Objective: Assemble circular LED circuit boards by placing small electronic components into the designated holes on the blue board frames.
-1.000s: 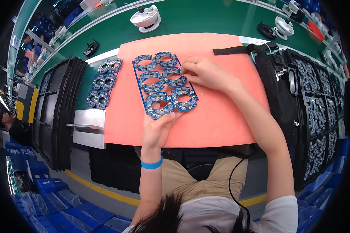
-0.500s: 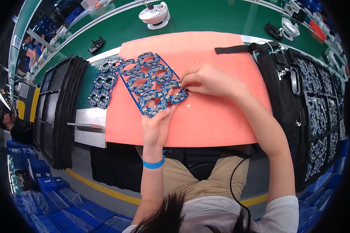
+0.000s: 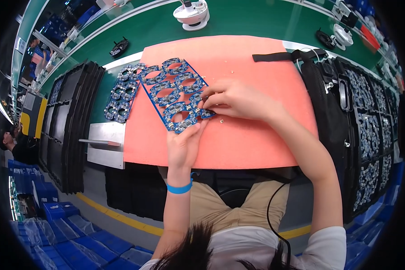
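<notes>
From my head camera: my left hand [image 3: 183, 146] grips the near edge of the blue panel of ring-shaped circuit boards [image 3: 175, 93], lying on the salmon mat [image 3: 256, 58]. My right hand [image 3: 231, 100] pinches at its right corner, fingertips closed on a board there. By my reckoning the panel is whole, every ring in place, so most work remains. Its long axis runs from near-right to far-left.

A salmon-pink foam mat [image 3: 238, 139] covers the green workbench [image 3: 256, 20]. Left of it lie a second blue panel of ring-shaped circuit boards [image 3: 120, 92], a grey metal plate [image 3: 104, 150] and stacked black trays [image 3: 69, 121]. A white round device [image 3: 192, 13] stands beyond the mat.
</notes>
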The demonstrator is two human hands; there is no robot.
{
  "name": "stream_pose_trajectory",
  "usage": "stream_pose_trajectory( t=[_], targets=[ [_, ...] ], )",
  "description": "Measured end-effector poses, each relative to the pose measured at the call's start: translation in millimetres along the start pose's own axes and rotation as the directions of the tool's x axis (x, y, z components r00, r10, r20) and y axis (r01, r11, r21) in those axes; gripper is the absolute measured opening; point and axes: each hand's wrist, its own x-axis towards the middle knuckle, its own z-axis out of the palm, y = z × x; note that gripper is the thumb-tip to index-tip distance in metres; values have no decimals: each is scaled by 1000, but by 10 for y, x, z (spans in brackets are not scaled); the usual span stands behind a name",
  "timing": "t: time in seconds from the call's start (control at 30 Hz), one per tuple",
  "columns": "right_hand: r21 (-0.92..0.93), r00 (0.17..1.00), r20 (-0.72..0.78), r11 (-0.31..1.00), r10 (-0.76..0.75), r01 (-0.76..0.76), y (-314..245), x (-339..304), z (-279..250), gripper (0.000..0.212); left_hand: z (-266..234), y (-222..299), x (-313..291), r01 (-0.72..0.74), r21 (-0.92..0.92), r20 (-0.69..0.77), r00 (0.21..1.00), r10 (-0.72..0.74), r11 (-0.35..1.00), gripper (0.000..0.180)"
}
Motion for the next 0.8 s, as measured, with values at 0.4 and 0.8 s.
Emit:
stream_pose_trajectory(
  t=[0.4, 0.8],
  targets=[
    [196, 936, -76, 926, 343, -323, 152, -43, -228, 14, 42, 18, -28, -64, -32, 6, 998, 65, 997, 89],
    [730, 781, 62, 506, 621, -461, 63, 22, 54, 38, 269, 31, -16, -282, 497, 102, 958, 268, 821, 76]
  ],
)
